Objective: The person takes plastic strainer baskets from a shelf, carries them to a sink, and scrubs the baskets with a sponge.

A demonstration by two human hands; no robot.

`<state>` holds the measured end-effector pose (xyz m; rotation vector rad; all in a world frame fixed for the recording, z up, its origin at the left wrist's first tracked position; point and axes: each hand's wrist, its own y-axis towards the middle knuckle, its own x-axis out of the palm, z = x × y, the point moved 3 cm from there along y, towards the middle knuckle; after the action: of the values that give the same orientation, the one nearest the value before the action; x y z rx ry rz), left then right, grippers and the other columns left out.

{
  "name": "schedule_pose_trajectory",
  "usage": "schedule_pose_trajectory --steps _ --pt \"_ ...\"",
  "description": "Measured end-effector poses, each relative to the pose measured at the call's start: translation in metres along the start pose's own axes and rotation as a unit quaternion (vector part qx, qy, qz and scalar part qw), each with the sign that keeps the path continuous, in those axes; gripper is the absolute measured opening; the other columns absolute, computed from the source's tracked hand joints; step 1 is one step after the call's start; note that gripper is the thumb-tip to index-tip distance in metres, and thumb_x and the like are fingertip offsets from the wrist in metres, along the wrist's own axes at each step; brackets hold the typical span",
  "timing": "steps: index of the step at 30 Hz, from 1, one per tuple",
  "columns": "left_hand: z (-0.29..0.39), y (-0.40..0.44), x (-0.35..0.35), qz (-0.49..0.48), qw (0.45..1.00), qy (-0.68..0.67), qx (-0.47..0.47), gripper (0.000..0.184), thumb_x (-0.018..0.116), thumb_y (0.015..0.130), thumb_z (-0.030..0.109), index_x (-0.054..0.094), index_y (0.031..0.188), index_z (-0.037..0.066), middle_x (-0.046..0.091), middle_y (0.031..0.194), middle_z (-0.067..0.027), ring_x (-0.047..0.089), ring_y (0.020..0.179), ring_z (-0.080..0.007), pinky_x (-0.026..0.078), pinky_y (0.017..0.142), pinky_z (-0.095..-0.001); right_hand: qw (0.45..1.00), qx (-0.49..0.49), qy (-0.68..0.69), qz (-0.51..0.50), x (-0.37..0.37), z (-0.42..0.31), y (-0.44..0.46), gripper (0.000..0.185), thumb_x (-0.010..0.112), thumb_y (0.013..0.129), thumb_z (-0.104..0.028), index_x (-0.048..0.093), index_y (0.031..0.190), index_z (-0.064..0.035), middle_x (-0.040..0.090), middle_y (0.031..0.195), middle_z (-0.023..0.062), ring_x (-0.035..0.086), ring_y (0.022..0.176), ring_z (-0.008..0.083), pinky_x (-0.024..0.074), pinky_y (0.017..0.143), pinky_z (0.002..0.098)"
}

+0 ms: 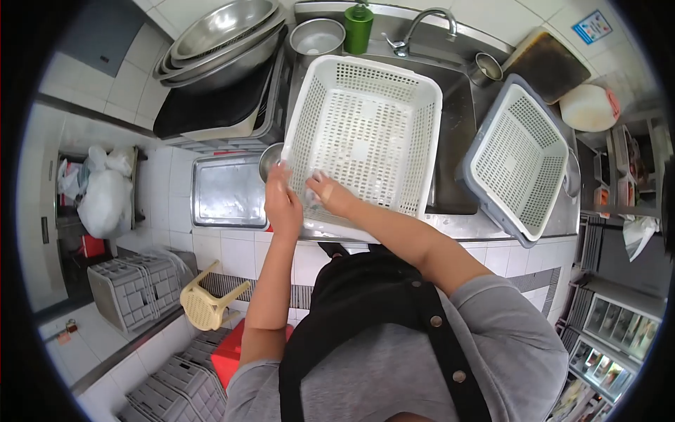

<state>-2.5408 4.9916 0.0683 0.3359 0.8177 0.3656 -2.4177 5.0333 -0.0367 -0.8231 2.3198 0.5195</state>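
A white perforated basket rests over the sink, its open side facing me. My left hand is at the outer face of its left wall, fingers stretched upward and slightly blurred, with no object visible in them. Just inside the basket near its lower left corner is my right hand, its fingers bent and apart beside the wall. It has a light patch like a bandage on its back. Part of a metal bowl shows behind my left hand.
Right of the sink a second white basket sits in a grey one. A faucet, green bottle and metal bowl line the back. Stacked basins stand left, above a metal tray. A yellow stool is below.
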Motion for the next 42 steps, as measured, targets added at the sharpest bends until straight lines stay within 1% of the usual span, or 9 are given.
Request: schedule_pose_trajectory --steps 3,6,9,17,22,25,31,40,42 --pt "-0.001 -0.009 -0.002 -0.131 0.971 -0.012 0.197 0.028 0.06 0.082 0.011 0.059 0.109 0.002 0.064 0.102 -0.0176 0.062 0.097 -0.0334 0.049 0.085 -0.0433 0.996 0.036 -0.025 -0.082 -0.007 0.002 -0.014 0.034 0.061 0.08 -0.009 0.051 0.112 -0.0055 0.049 0.1 0.0204 0.057 0.091 0.0398 0.0481 0.081 0.0464" --pt "0.001 -0.019 -0.002 -0.339 0.911 0.134 0.193 0.035 0.065 0.082 0.035 0.061 0.096 0.003 0.063 0.078 -0.0125 0.063 0.074 -0.0306 0.051 0.068 -0.0413 0.981 0.073 -0.101 -0.15 -0.033 0.016 -0.051 0.032 0.054 0.084 -0.013 0.055 0.116 -0.0088 0.054 0.114 0.0236 0.062 0.096 0.0393 0.051 0.084 0.0454" --pt "-0.003 -0.023 -0.001 -0.281 0.917 0.091 0.267 0.055 0.064 0.074 0.057 0.062 0.088 0.004 0.058 0.066 -0.0088 0.06 0.062 -0.028 0.048 0.058 -0.0395 0.876 0.078 -0.253 -0.404 -0.09 0.023 -0.1 0.027 0.054 0.082 -0.008 0.062 0.107 -0.0071 0.057 0.112 0.0254 0.06 0.105 0.0372 0.0502 0.086 0.0445" --pt "0.004 -0.022 0.017 -0.337 0.879 0.087 0.325 0.028 0.075 0.064 0.027 0.06 0.082 0.012 0.059 0.068 -0.0037 0.061 0.066 -0.0241 0.046 0.063 -0.0365 0.983 0.165 -0.029 0.075 -0.278 -0.016 -0.138 0.025 0.059 0.074 0.0 0.053 0.098 -0.005 0.06 0.089 0.017 0.061 0.087 0.0358 0.0486 0.079 0.0389" --pt "0.022 0.001 0.022 -0.261 0.917 0.014 0.302 0.026 0.075 0.061 0.017 0.061 0.082 0.008 0.064 0.073 -0.0078 0.062 0.066 -0.0282 0.048 0.062 -0.0397 0.834 0.238 -0.151 0.474 -0.423 0.021 -0.226 0.03 0.057 0.082 -0.001 0.05 0.111 -0.0042 0.061 0.095 0.0168 0.063 0.084 0.0307 0.0494 0.076 0.0401" --pt "0.006 0.017 0.022 -0.223 0.95 0.007 0.218 0.013 0.066 0.067 0.004 0.064 0.08 0.005 0.065 0.075 -0.0134 0.061 0.063 -0.032 0.047 0.058 -0.0391 0.703 0.334 -0.154 0.609 -0.489 0.03 -0.299 0.031 0.056 0.085 -0.003 0.054 0.116 -0.0025 0.062 0.099 0.0148 0.063 0.084 0.0258 0.0534 0.072 0.0376" --pt "-0.025 0.037 0.03 -0.121 0.968 -0.146 -0.163 0.018 0.052 0.087 0.007 0.067 0.08 0.0 0.062 0.064 -0.0041 0.055 0.057 -0.0114 0.041 0.052 -0.0288 0.493 0.401 -0.084 0.767 -0.573 0.194 -0.504 0.028 0.058 0.085 -0.008 0.057 0.111 -0.0004 0.064 0.102 0.0139 0.063 0.087 0.0223 0.0514 0.074 0.0373" --pt "0.019 0.016 0.056 -0.068 0.878 -0.227 -0.415 0.038 0.042 0.1 0.028 0.062 0.096 -0.003 0.067 0.089 -0.0077 0.062 0.076 -0.0131 0.049 0.07 -0.028 0.541 0.499 -0.268 0.622 -0.579 0.336 -0.538 0.028 0.062 0.085 -0.014 0.051 0.108 -0.0012 0.063 0.095 0.0195 0.062 0.088 0.0324 0.0477 0.077 0.0395" --pt "0.024 0.012 0.066 -0.041 0.879 -0.204 -0.429 0.039 0.042 0.1 0.03 0.062 0.095 -0.004 0.066 0.089 -0.0074 0.06 0.077 -0.0138 0.047 0.069 -0.0275 0.627 0.543 -0.226 0.511 -0.579 0.365 -0.533 0.026 0.061 0.086 -0.018 0.051 0.102 -0.0007 0.063 0.096 0.0215 0.06 0.096 0.0349 0.0452 0.083 0.0416"
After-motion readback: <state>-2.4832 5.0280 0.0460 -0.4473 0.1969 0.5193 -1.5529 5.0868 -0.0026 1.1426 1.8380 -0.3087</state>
